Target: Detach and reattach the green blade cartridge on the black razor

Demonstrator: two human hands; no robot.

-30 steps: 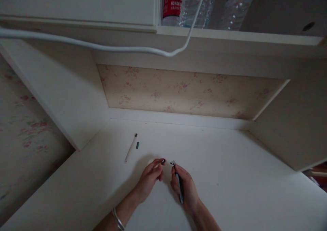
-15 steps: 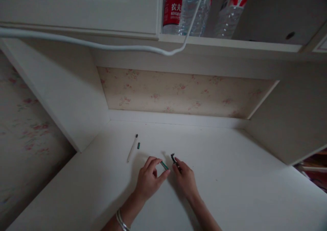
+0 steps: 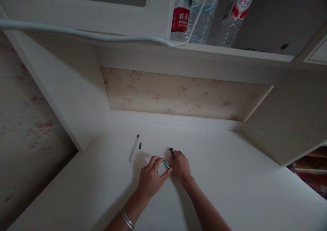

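Here the left hand (image 3: 150,178) pinches a green piece (image 3: 166,164) beside the right hand (image 3: 182,165), closed on a razor (image 3: 172,152).

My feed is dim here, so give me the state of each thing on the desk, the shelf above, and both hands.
left hand: closed on a small green piece at the fingertips
right hand: closed on a dark-tipped pen part, tip pointing up and away
white pen tube: lying flat on the desk, untouched
small green cap: lying beside the tube, apart from it
water bottles: upright on the shelf
white cable: hanging below the cabinet
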